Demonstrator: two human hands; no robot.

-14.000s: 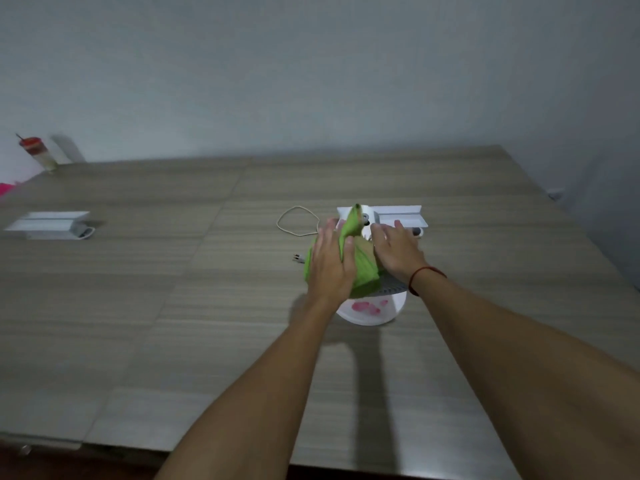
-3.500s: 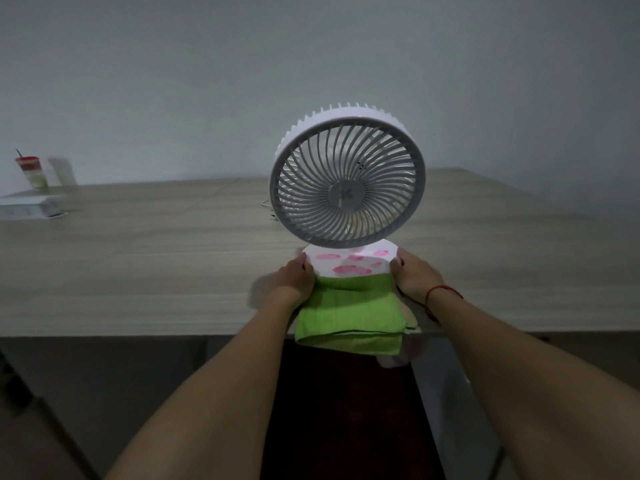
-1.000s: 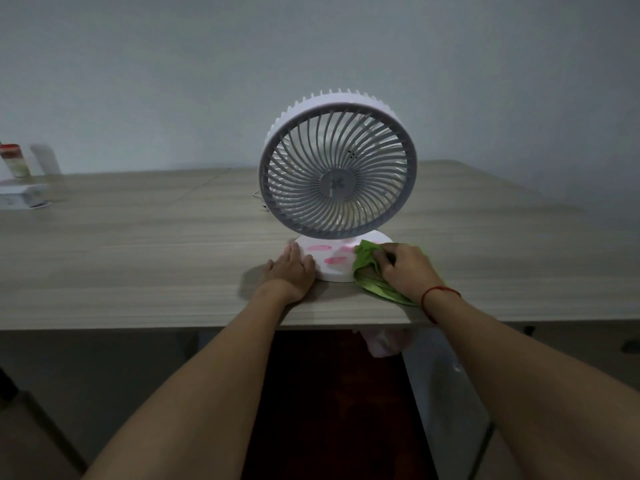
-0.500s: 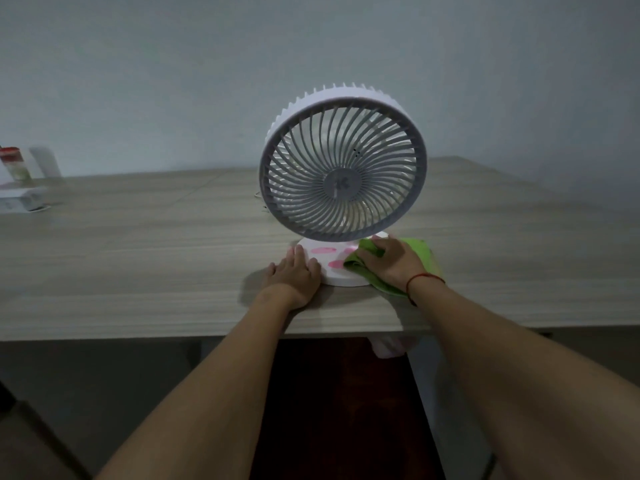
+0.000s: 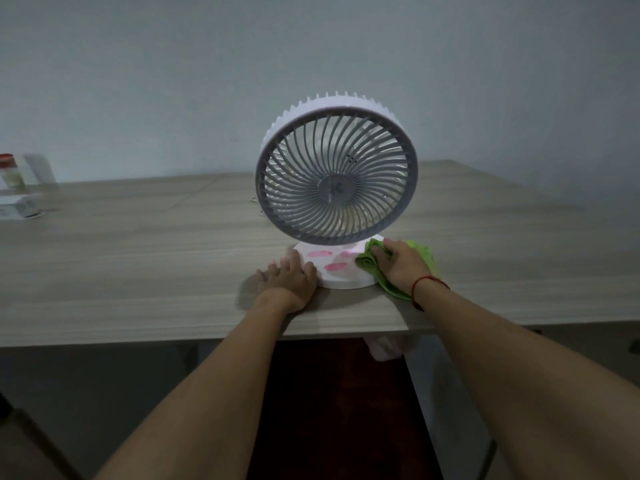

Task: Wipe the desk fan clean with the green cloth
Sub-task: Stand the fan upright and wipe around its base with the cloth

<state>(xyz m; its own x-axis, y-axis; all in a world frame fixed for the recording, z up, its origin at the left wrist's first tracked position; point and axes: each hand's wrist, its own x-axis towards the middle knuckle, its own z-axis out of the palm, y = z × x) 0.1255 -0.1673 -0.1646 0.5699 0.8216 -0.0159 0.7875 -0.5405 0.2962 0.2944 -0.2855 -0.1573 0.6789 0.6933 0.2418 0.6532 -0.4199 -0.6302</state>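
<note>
1. At the far left edge of the tabletop [image 5: 138, 271] stands a clear container with a red lid [image 5: 9, 171]; its contents look pale, but the blur hides what they are. A flat white box [image 5: 19, 207] lies just in front of it.
2. The left hand [image 5: 289, 277] lies flat on the tabletop with fingers spread loosely, its fingertips touching the left rim of the fan's base and gripping nothing.
3. The desk fan [image 5: 336, 178] stands upright near the front edge of the tabletop, its round grey grille facing the camera. Its white round base [image 5: 341, 271] carries several pink smears on top.
4. The right hand [image 5: 401, 265] presses down on the green cloth [image 5: 424, 254], fingers curled together over a bunched fold, at the right side of the base. The cloth touches the base and spreads onto the tabletop beneath and behind the hand.
5. A red string [image 5: 427, 284] circles the right wrist.
6. Something pale pink [image 5: 384, 348] hangs below the tabletop's front edge.
</note>
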